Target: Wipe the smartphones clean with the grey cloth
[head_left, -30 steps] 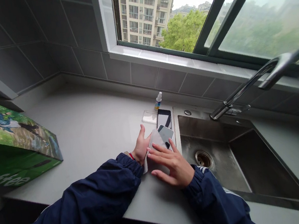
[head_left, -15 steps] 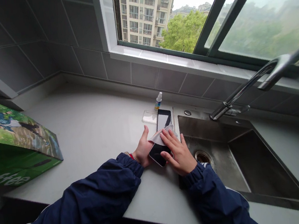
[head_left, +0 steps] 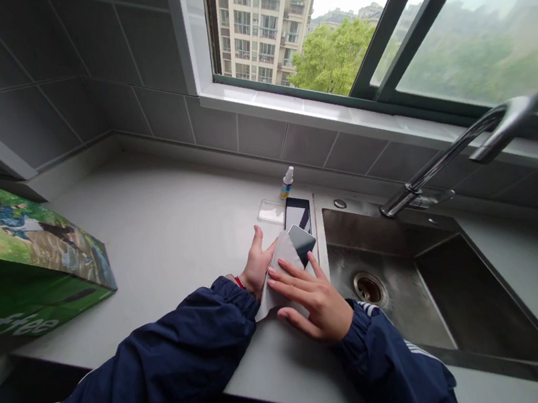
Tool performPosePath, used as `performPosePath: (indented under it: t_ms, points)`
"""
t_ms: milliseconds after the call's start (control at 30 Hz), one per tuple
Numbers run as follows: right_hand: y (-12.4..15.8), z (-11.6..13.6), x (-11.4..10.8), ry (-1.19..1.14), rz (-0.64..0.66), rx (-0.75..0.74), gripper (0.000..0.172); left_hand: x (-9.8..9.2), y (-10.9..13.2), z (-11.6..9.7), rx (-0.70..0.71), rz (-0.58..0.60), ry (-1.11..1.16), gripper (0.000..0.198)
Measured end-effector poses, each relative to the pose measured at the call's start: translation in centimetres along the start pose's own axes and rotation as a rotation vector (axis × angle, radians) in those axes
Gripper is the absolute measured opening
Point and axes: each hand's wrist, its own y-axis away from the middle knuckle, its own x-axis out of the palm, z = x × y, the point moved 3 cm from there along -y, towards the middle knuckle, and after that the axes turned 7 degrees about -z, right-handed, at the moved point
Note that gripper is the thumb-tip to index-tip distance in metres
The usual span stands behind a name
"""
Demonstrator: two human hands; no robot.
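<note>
My left hand (head_left: pixel 258 264) grips the left side of a smartphone (head_left: pixel 302 240), with a pale grey cleaning cloth (head_left: pixel 282 260) folded over most of the phone. My right hand (head_left: pixel 309 300) lies with spread fingers on the cloth, pressing it onto the lower phone. Only the phone's top corner shows, and the rest is hidden. Just beyond sits a second black phone (head_left: pixel 296 216) with a glare on its screen. A clear phone case (head_left: pixel 270 211) lies to its left, and a small spray bottle (head_left: pixel 286 184) stands behind them.
The pale stone counter (head_left: pixel 167 230) runs along a grey tiled wall. A steel sink (head_left: pixel 391 277) with a drain lies to the right, under an arched faucet (head_left: pixel 445 162). A green coffee box (head_left: pixel 18 279) lies at the left.
My right hand has slid back toward me, drawing the cloth down over the phone and covering its dark screen. The phone's top corner now shows above the cloth.
</note>
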Motion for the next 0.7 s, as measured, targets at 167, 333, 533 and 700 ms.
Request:
performPosePath:
  t_ms: [167, 333, 533, 700]
  points:
    - [0.1, -0.7, -0.7, -0.056, -0.154, -0.007, 0.031, 0.1, 0.2, 0.0, 0.082, -0.017, -0.006, 0.093]
    - [0.6, -2.1, -1.0, 0.048, -0.192, 0.06, 0.033, 0.3, 0.2, -0.1, 0.098, 0.012, 0.017, 0.092]
    - [0.7, -2.5, -0.5, 0.166, -0.156, 0.134, 0.043, 0.5, 0.2, -0.1, 0.065, 0.078, 0.007, 0.093]
    - [-0.1, -0.1, 0.3, 0.099, -0.026, -0.016, 0.049, 0.3, 0.1, -0.1, -0.026, -0.004, 0.012, 0.095]
